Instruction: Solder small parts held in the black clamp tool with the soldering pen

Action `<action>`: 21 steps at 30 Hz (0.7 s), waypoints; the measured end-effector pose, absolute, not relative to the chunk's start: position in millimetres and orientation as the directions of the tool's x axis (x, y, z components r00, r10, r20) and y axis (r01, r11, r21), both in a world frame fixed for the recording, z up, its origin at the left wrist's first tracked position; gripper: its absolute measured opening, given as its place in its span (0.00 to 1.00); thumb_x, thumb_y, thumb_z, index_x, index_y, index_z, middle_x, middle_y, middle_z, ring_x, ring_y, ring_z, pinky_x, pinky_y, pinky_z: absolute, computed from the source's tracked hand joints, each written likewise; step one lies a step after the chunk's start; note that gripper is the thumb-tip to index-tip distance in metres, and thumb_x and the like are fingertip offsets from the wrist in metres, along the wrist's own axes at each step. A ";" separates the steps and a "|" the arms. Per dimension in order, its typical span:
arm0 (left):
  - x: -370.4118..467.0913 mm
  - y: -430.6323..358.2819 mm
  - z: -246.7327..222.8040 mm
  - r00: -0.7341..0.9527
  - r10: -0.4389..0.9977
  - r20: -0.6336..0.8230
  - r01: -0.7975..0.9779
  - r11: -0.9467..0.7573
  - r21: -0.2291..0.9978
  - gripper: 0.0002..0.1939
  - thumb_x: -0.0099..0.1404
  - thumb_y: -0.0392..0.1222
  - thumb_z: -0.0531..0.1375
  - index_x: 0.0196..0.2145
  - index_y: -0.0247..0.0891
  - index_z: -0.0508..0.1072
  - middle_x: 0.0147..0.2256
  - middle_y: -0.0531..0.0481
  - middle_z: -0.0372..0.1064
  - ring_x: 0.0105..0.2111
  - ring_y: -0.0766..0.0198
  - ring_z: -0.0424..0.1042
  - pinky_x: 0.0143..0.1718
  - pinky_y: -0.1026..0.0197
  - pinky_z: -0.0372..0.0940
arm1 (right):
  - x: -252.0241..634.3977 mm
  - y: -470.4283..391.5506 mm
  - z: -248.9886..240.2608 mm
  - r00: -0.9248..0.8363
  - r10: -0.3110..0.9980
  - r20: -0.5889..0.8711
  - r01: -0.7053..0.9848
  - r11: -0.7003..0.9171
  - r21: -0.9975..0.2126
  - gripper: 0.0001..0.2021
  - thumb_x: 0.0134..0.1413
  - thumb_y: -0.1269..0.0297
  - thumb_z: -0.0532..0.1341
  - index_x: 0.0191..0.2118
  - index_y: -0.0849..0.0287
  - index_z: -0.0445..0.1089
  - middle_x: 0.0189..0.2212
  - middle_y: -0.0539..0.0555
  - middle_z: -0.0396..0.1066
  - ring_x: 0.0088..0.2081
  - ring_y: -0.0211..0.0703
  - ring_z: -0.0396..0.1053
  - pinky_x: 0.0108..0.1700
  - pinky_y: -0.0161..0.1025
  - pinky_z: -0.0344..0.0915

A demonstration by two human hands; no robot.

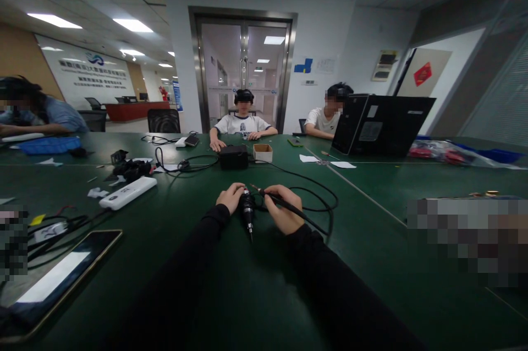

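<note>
On the green table in front of me lies a black electric screwdriver (248, 212), its metal tip pointing towards me. My left hand (230, 198) is closed around its far end, fingers at the left side and top. Just to the right, my right hand (284, 209) pinches a black cable (297, 213) between thumb and fingers. A thin end of that cable points left, close to the screwdriver's far end; whether the two touch I cannot tell. More cable loops (332, 199) behind my right hand.
Beyond my hands stand a black box (233, 157) and a small open cardboard box (263, 154). To the left are a white power strip (128, 193), tangled cables and a phone (66, 285). A computer tower (383, 125) stands at right. Other people sit around the table.
</note>
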State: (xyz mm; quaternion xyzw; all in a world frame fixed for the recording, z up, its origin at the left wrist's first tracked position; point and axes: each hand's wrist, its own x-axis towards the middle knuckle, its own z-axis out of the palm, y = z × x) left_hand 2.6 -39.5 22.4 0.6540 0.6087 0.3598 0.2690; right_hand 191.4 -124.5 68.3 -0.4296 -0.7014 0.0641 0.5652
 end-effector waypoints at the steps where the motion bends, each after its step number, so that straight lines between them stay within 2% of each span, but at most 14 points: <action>1: 2.3 -38.7 20.3 0.006 0.988 0.155 0.591 -0.129 0.796 0.19 0.66 0.51 0.49 0.48 0.46 0.71 0.45 0.50 0.75 0.47 0.58 0.70 0.54 0.56 0.60 | 190.7 -125.1 68.7 0.008 0.677 0.736 0.526 0.623 -0.579 0.05 0.50 0.68 0.59 0.32 0.56 0.72 0.29 0.51 0.74 0.31 0.42 0.71 0.36 0.39 0.68; 11: 2.9 -37.0 14.8 0.008 0.983 0.185 0.493 -0.165 0.854 0.19 0.66 0.49 0.52 0.51 0.43 0.70 0.46 0.50 0.75 0.46 0.61 0.72 0.53 0.58 0.61 | 190.5 -125.2 69.2 0.030 0.680 0.733 0.513 0.619 -0.595 0.05 0.49 0.67 0.58 0.31 0.56 0.72 0.29 0.52 0.75 0.32 0.43 0.72 0.37 0.39 0.69; 21: 5.1 -33.9 9.5 0.037 0.981 0.190 0.350 -0.191 0.917 0.18 0.65 0.44 0.52 0.51 0.40 0.69 0.41 0.48 0.76 0.43 0.61 0.73 0.52 0.58 0.63 | 198.0 -127.4 66.6 0.012 0.672 0.740 0.504 0.635 -0.585 0.05 0.51 0.69 0.59 0.33 0.56 0.73 0.30 0.52 0.75 0.32 0.42 0.72 0.36 0.38 0.68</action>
